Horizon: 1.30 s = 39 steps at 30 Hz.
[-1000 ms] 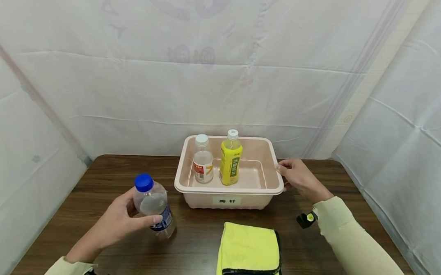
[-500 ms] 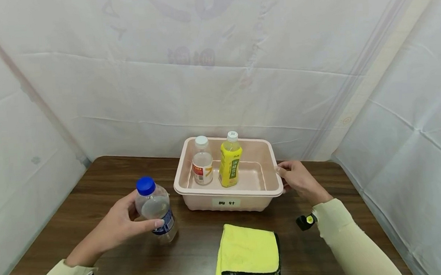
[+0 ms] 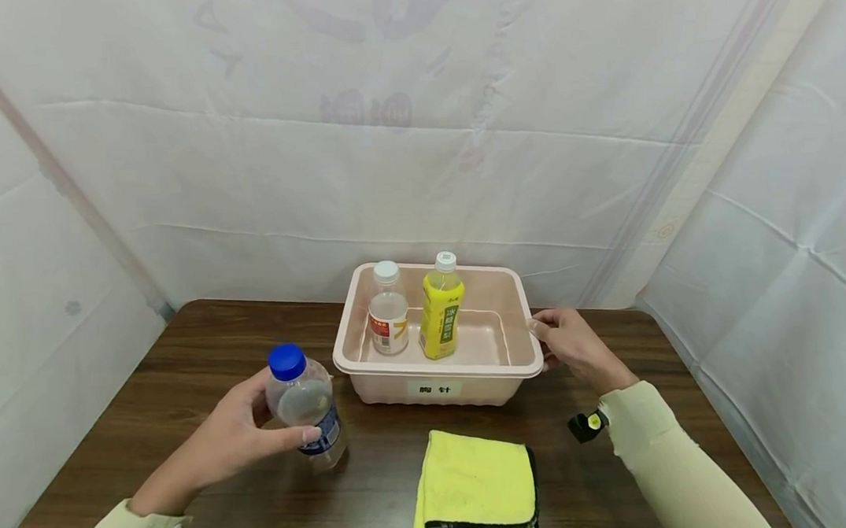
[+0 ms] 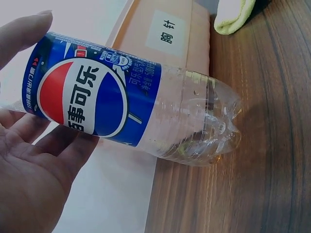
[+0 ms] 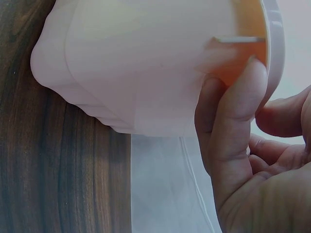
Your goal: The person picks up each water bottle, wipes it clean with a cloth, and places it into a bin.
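Observation:
My left hand (image 3: 235,441) holds a clear plastic cola bottle (image 4: 184,116) with a blue cap and a blue label, thumb on one side and fingers on the other. The bottle looks nearly empty and leans slightly, left of the bin; whether its base touches the table I cannot tell. A pale pink plastic bin (image 3: 379,384) sits on the table, and my right hand (image 3: 575,348) grips its right rim, fingers under the lip in the right wrist view. Inside the bin stand a clear bottle (image 3: 388,317) with a white cap and a yellow-labelled bottle (image 3: 441,310).
A folded yellow cloth (image 3: 478,478) with black edging lies in front of the bin. The dark wooden table (image 3: 376,494) ends at white sheeting (image 3: 419,185) behind and at both sides. A white label (image 3: 434,389) marks the bin's front.
My left hand and the cola bottle have shifted slightly right and nearer to me. The bin, its two bottles and my right hand hold their places.

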### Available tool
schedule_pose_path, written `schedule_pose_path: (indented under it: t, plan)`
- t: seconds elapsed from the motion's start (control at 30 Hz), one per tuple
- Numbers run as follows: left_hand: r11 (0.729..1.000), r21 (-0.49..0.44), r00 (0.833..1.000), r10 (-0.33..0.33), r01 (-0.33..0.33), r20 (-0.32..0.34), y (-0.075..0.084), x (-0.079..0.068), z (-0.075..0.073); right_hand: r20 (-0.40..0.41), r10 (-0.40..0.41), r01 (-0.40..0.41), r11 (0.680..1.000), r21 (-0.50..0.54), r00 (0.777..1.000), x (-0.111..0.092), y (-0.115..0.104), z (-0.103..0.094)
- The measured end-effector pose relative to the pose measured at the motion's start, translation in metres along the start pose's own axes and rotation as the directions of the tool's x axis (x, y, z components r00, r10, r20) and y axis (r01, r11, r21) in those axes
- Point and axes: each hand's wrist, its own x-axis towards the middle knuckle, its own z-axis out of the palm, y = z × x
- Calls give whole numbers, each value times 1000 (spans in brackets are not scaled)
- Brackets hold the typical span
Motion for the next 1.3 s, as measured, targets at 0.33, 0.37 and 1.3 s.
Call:
schedule_pose_path:
  t: [0.33, 0.37, 1.3]
  plan:
    - [1000, -24, 1000, 16, -16, 6, 2, 1, 4, -11, 4, -4, 1000, -10, 1000, -2, -2, -1]
    - [999, -28, 1000, 19, -19, 8, 2, 1, 5, -10, 5, -5, 1000, -10, 1000, -2, -2, -1]
    - [998, -66, 997, 11, -7, 70, 10, 4, 15, 1, 13, -13, 1000, 15, 1000, -2, -2, -1]
